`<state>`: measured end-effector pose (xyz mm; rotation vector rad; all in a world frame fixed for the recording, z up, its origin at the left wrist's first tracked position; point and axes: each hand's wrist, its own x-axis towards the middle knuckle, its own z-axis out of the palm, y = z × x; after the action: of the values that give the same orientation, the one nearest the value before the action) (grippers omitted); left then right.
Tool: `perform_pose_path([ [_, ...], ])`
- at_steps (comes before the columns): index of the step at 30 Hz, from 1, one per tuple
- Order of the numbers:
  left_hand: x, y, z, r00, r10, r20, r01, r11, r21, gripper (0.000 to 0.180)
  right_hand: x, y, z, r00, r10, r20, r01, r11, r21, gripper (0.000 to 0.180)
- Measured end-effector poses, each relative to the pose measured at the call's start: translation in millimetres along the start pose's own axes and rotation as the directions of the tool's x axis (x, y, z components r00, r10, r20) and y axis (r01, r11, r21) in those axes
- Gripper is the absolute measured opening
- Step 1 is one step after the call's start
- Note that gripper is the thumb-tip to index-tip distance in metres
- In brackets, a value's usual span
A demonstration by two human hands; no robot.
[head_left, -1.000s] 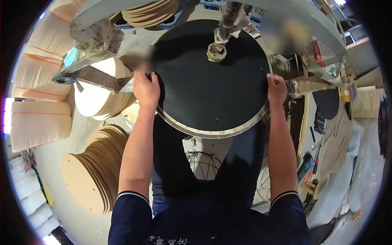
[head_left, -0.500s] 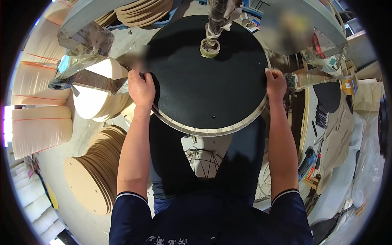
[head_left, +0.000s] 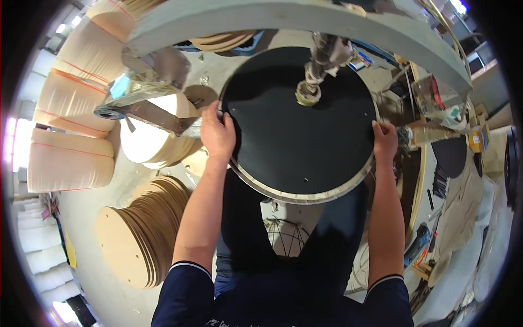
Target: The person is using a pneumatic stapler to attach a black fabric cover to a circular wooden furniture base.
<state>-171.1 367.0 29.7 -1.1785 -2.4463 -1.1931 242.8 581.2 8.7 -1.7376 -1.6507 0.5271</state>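
A large round disc with a black covering [head_left: 294, 141] lies level in front of me, a pale band running around its lower rim. My left hand [head_left: 219, 135] is closed around its left edge, the thumb near the top face. At the right edge my right hand [head_left: 385, 140] pinches the rim between thumb and bent fingers. A wrapped post [head_left: 321, 60] comes down from above, and its round padded foot [head_left: 308, 94] meets the disc's top. Small holes show near the disc's edge. Its underside is hidden.
A thick grey curved frame [head_left: 283, 20] arches over the disc, with a wrapped arm [head_left: 152, 114] at the left and another wrapped arm [head_left: 436, 134] at the right. Stacked tan boards [head_left: 128, 245] stand on the floor at left. Tools [head_left: 419, 240] lie on the right-hand bench.
The whole view has shifted, so the disc, frame and hands appear lower and farther right. Both hands still grip the disc's rim at about the same places.
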Motion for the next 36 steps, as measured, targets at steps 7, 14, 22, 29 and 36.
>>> perform_pose_path([
  [7,-2,2,-1,0.995,-0.097,0.009,0.097,0.995,-0.038,0.045,6,24,6,1.0,0.021,0.014,-0.023,0.988,0.151,0.04],
  [14,1,2,-1,0.987,-0.15,0.06,0.155,0.984,-0.091,0.046,9,30,12,1.0,-0.012,-0.006,0.013,0.982,0.188,0.039],
  [22,6,-22,-2,1.0,-0.015,0.019,0.015,0.999,-0.048,0.045,-2,21,39,0.997,-0.048,-0.067,0.068,0.939,0.336,0.025],
  [29,2,-11,4,0.998,-0.006,0.062,0.01,0.998,-0.061,0.045,-1,21,23,0.995,0.101,0.006,-0.096,0.934,0.343,0.029],
  [36,2,-6,0,0.997,-0.033,0.076,0.036,0.999,-0.031,0.044,-5,10,15,0.993,0.118,-0.005,-0.112,0.952,0.286,0.03],
])
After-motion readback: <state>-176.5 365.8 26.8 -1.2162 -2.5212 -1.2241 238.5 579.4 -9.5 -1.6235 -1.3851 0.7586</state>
